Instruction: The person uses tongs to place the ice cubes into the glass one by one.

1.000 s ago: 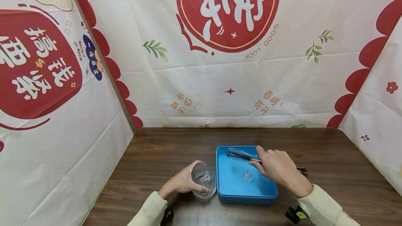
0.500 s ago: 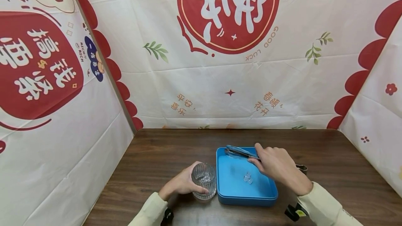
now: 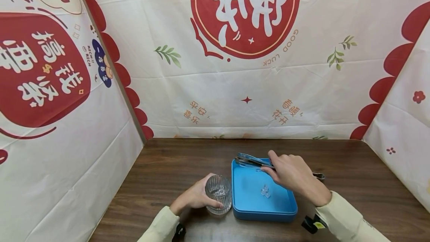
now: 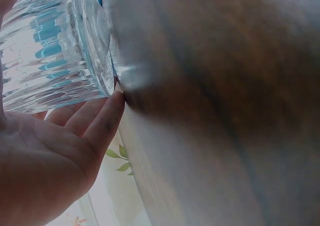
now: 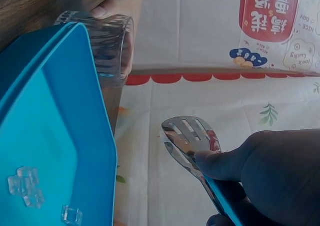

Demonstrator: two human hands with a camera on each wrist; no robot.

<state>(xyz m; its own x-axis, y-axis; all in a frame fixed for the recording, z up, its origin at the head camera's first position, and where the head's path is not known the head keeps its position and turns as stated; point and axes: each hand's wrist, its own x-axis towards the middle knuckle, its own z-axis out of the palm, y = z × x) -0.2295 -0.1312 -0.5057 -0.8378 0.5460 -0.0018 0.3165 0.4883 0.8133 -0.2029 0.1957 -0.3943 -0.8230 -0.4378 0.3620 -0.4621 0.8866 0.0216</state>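
Observation:
My left hand (image 3: pixel 196 196) grips a clear ribbed glass (image 3: pixel 226 186) that stands on the table just left of a blue tray. Several clear cubes (image 3: pixel 220 192) lie in the glass. My right hand (image 3: pixel 293 174) holds metal tongs (image 3: pixel 246 160) above the tray's far left corner. In the right wrist view the slotted heads of the tongs (image 5: pixel 192 136) are near each other; whether they pinch anything I cannot tell. A small cluster of clear cubes (image 3: pixel 265 191) sits on the tray floor, and a single cube (image 5: pixel 72 215) lies apart, near the far wall.
The blue tray (image 3: pixel 265 216) has raised walls and stands on a dark wooden table (image 3: pixel 181 156). White printed cloth (image 3: pixel 242 111) hangs behind the table and along both sides.
My right hand has shifted slightly left and away from me, carrying the tongs up and left over the tray's far corner. A single cube now shows near the far wall. My left hand stays put.

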